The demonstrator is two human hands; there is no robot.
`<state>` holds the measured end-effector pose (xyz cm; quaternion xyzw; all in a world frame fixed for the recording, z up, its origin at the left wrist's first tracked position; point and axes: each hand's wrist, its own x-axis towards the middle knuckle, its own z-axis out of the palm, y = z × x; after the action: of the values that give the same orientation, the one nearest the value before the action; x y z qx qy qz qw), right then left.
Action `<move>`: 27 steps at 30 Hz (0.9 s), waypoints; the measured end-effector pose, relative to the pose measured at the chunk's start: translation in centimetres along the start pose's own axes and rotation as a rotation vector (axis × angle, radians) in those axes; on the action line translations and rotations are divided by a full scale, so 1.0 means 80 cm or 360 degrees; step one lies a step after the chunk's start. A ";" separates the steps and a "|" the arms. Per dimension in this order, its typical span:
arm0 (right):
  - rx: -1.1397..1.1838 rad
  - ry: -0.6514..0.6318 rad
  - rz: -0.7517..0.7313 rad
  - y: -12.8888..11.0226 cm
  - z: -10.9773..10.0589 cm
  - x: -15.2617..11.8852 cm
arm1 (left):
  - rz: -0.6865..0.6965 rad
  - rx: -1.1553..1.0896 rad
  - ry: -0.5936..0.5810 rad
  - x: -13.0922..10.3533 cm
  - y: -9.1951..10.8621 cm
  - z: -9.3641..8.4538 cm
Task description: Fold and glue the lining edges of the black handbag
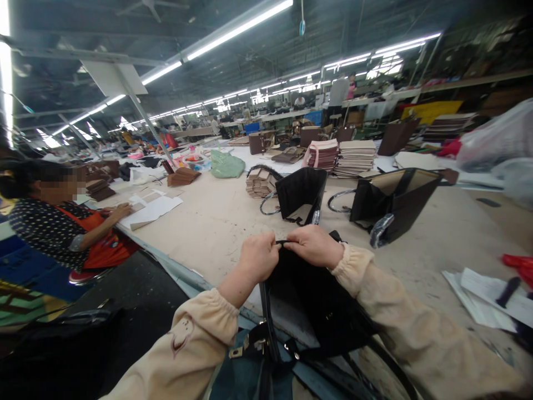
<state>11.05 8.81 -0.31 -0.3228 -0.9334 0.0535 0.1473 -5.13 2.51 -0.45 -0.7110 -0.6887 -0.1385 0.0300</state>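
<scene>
A black handbag (333, 305) stands at the table's near edge, its mouth turned toward me, with straps and metal fittings at its near end. Both hands pinch its far upper edge. My left hand (260, 256) is closed on that rim from the left, and my right hand (314, 245) grips it just beside, the fingertips of the two almost meeting. Past my hands are two more dark bags, a smaller one (302, 191) and a larger one (395, 203), both open at the top, with plastic-wrapped handles.
Stacks of brown and beige pieces (356, 158) line the table's far side, near a green plastic bag (227, 164). A co-worker in an orange apron (104, 244) sits at the left edge by white sheets (156, 210). Papers (483, 297) lie at right.
</scene>
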 end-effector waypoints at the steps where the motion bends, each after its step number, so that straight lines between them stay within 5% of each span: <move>1: 0.0004 0.0002 0.0009 0.000 0.001 0.000 | -0.0012 -0.0007 0.0004 0.000 0.000 0.000; 13: 0.0454 0.0008 -0.0004 0.015 -0.003 -0.020 | -0.0109 -0.0007 -0.0016 0.007 0.005 0.002; 27: -0.0324 -0.0009 0.0010 -0.017 -0.009 0.003 | -0.0053 -0.0062 0.0019 -0.001 -0.001 0.003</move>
<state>10.27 7.87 0.70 -0.3388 -0.9335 -0.0402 0.1108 -5.18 2.45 -0.69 -0.6990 -0.6975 -0.1567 0.0177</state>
